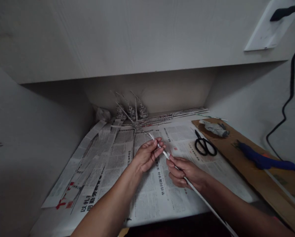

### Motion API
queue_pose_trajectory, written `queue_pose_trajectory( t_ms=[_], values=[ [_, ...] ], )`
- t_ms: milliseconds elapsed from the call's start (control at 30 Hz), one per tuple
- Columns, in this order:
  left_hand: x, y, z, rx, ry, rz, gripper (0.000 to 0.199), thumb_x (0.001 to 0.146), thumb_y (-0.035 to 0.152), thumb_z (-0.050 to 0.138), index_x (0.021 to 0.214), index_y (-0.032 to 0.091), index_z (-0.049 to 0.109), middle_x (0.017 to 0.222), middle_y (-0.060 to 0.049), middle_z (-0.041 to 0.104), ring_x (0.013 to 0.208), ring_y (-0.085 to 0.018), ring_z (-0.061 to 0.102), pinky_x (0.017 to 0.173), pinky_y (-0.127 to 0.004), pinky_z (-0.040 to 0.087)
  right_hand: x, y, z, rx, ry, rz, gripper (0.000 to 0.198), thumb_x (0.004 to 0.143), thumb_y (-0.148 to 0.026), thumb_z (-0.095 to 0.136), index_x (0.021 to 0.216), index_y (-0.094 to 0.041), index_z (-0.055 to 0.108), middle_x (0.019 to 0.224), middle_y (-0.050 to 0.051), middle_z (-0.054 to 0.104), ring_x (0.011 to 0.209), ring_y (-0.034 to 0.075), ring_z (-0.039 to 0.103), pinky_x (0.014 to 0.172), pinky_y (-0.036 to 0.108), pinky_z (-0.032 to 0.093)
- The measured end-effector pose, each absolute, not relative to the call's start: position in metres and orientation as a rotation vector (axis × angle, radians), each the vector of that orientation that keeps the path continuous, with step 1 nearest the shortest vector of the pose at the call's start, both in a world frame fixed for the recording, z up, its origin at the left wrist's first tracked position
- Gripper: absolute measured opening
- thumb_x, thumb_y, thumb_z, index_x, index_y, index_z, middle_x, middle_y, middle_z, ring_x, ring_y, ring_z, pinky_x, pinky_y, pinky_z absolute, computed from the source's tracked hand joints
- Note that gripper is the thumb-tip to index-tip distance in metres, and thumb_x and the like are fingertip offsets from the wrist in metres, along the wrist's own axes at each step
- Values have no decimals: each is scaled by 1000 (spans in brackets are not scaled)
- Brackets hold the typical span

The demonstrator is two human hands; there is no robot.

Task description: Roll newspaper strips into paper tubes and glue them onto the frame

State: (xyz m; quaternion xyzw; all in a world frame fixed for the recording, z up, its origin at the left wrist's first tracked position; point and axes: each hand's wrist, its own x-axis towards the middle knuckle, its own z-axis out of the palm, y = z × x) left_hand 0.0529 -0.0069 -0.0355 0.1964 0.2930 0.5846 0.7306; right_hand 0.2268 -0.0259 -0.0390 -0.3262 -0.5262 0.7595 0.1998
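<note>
A long, thin rolled-paper stick (166, 154) slants from the middle of the newspaper toward the lower right. My left hand (147, 154) pinches it near its far end between thumb and fingers. Just behind, my right hand (184, 171) is wrapped round the same stick, and the stick's long tail passes under my right forearm. At its far tip it meets a printed paper strand, which runs back to a small crossing of paper sticks (136, 125). Whether the two are joined cannot be made out.
Newspaper sheets (149, 200) cover the table. Black-handled scissors (204, 144) lie right of my hands. Farther right, a cardboard sheet (251, 158) bears a blue glue gun (263, 158) and a crumpled bundle (215, 128). Paper sticks (177, 114) and woven pieces (142, 111) stand at the back, below an overhanging panel (147, 39).
</note>
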Motion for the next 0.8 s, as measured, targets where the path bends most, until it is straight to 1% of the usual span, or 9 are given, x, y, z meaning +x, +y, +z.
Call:
queue_pose_trajectory(
  t_ms=[67,200,267,400,467,533,600,733,800],
  values=[
    [53,-7,-35,431,659,1303,16,84,8,54,93,6,67,79,-9,69,76,-16,69,70,-20,57,226,-25,-37,-970,-1600,1947,36,89,-57,34,79,-22,40,48,-8,31,37,9,31,37,22,27],
    [53,-5,-36,441,668,1314,14,84,9,54,91,6,66,78,-9,68,77,-17,69,72,-21,57,223,-27,-32,-1103,-1905,1243,32,86,-49,50,74,-19,46,61,-2,44,52,9,41,48,22,32],
    [53,-5,-36,440,663,1307,14,84,10,55,91,6,66,79,-9,68,78,-17,69,72,-21,57,223,-27,-33,-1098,-1850,1369,33,88,-49,43,75,-19,47,57,-3,42,47,9,39,46,22,31],
    [53,-6,-36,434,661,1295,14,84,11,55,92,7,66,79,-9,68,78,-17,69,73,-21,57,223,-24,-37,-937,-1498,2052,35,90,-54,31,80,-22,41,47,-9,28,34,9,29,36,22,25],
    [54,-7,-36,441,670,1293,14,84,11,55,92,7,66,79,-9,68,78,-18,69,72,-21,57,224,-22,-37,-954,-1535,2015,35,89,-55,35,81,-22,43,47,-8,32,35,9,33,36,22,26],
    [54,-7,-36,451,683,1299,15,84,12,55,92,7,66,79,-9,68,78,-18,69,72,-21,57,223,-22,-36,-1033,-1682,1746,35,87,-54,44,79,-20,48,52,-5,42,41,9,39,40,21,29],
    [54,-7,-36,456,686,1301,15,84,12,55,92,7,66,79,-10,68,78,-18,69,72,-21,57,222,-21,-36,-1068,-1736,1587,35,85,-52,49,76,-18,49,53,-4,44,43,8,39,42,21,29],
    [53,-7,-37,451,648,1283,16,84,12,55,94,7,66,82,-10,69,80,-18,69,74,-22,57,222,-19,-39,-913,-1472,2056,37,88,-56,35,76,-21,40,46,-9,30,34,8,29,36,22,25],
    [53,-6,-38,448,648,1284,16,84,12,55,94,6,66,82,-10,69,80,-18,69,73,-22,57,223,-19,-38,-904,-1481,2095,37,89,-57,33,80,-22,41,47,-8,32,34,9,32,36,22,26]
  ],
)
